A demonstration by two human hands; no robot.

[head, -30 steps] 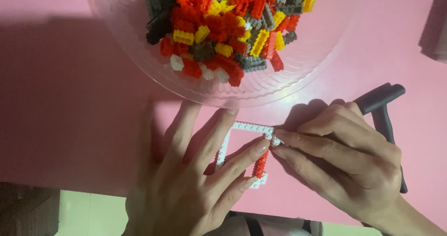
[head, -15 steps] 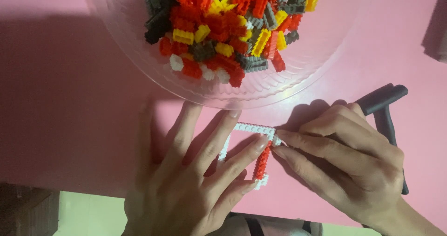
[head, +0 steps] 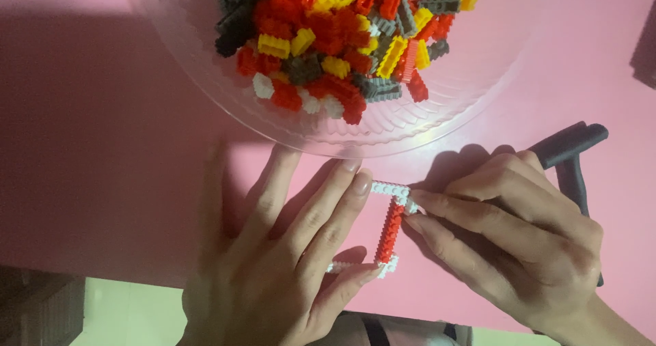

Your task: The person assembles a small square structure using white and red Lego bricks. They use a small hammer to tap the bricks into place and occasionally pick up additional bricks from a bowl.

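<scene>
Just below the clear bowl, the small brick frame is lying on the pink table. The left hand is spreading flat, fingers pinning the frame's edges; the right hand is pinching its white top corner. Uneven pressing there could be popping the thin red side loose.
</scene>
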